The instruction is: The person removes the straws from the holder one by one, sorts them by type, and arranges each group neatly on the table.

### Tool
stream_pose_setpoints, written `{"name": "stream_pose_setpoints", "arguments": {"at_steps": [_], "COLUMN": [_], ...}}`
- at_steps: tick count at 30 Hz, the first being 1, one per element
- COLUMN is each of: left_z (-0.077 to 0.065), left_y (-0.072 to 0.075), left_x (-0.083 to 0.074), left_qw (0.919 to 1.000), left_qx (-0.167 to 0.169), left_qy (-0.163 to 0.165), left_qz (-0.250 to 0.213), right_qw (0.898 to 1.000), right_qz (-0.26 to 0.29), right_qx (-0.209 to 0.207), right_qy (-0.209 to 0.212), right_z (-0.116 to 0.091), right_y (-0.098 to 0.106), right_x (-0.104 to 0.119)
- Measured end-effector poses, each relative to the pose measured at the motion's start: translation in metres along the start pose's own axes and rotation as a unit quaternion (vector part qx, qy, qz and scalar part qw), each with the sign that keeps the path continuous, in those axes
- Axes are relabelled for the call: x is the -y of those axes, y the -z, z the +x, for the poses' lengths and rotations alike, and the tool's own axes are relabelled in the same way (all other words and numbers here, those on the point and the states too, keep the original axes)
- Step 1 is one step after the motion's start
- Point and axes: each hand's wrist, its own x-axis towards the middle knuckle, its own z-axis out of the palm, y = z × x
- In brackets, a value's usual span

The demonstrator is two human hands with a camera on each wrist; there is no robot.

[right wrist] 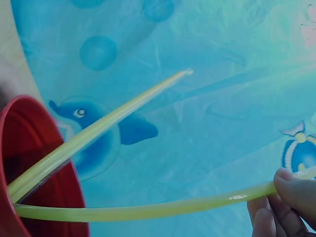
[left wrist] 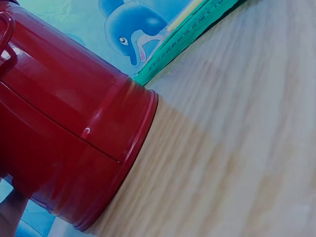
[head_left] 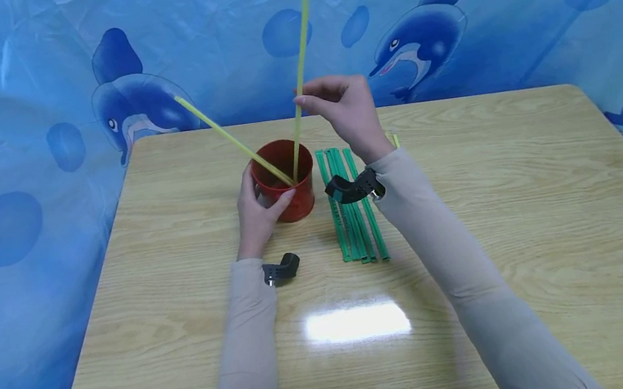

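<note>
A small red bucket (head_left: pixel 301 206) stands upright on the table, and its smooth side (left wrist: pixel 79 118) fills much of the left wrist view. My left hand (head_left: pixel 256 219) grips it from the left, thumb across the front near the rim. One yellow straw (head_left: pixel 232 140) leans left out of the bucket. Between thumb and fingertips my right hand (head_left: pixel 344 110) pinches a second yellow straw (head_left: pixel 302 39), whose lower end is inside the bucket. In the right wrist view this pinched straw (right wrist: pixel 148 211) bows slightly. How the lower ends rest is partly hidden by the rim.
Several slim green packets (head_left: pixel 355 228) lie side by side to the right of the bucket, below my right wrist. Another yellow tip (head_left: pixel 396 140) shows behind the right sleeve. The wooden table (head_left: pixel 174 240) meets a blue dolphin-print sheet (head_left: pixel 229 33) at the back.
</note>
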Motion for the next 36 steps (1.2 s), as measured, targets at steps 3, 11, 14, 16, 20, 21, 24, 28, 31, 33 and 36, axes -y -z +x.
{"name": "stream_pose_setpoints", "arguments": {"at_steps": [3,11,14,16,20,21,24,28,31,33,36], "left_z": [0.000,0.000,-0.001,-0.001,-0.002,-0.002,-0.001,0.000,0.000,0.000,0.000], "left_y": [0.001,0.004,0.005,0.006,0.007,0.008,0.008,0.008,0.008,0.008,0.008], "left_x": [-0.001,0.001,0.001,-0.005,-0.006,-0.007,-0.001,0.000,0.000,0.000,0.000], "left_qw": [1.0000,0.9999,0.9998,0.9997,0.9995,0.9995,0.9997,0.9998,0.9998,0.9998,0.9998], "left_qx": [0.002,0.004,0.001,0.002,0.003,0.003,0.000,-0.001,-0.003,-0.004,-0.001], "left_qy": [0.001,0.006,0.008,0.013,0.014,0.015,0.012,0.008,0.006,0.007,0.005], "left_qz": [-0.001,-0.012,-0.018,-0.023,-0.027,-0.028,-0.020,-0.017,-0.017,-0.017,-0.019], "right_qw": [0.999,0.994,0.991,0.989,0.984,0.983,0.983,0.984,0.986,0.989,0.991], "right_qz": [0.029,0.077,0.086,0.083,0.074,0.077,0.089,0.086,0.075,0.065,0.068], "right_qx": [-0.021,-0.054,-0.063,-0.068,-0.080,-0.082,-0.085,-0.093,-0.100,-0.105,-0.107], "right_qy": [0.024,0.063,0.078,0.103,0.141,0.142,0.136,0.129,0.106,0.086,0.053], "right_z": [-0.003,-0.013,-0.018,-0.023,-0.030,-0.032,-0.036,-0.043,-0.049,-0.053,-0.059], "right_y": [0.004,0.017,0.023,0.028,0.035,0.037,0.043,0.056,0.069,0.078,0.093], "right_x": [0.007,0.025,0.028,0.028,0.024,0.024,0.024,0.024,0.022,0.021,0.017]}}
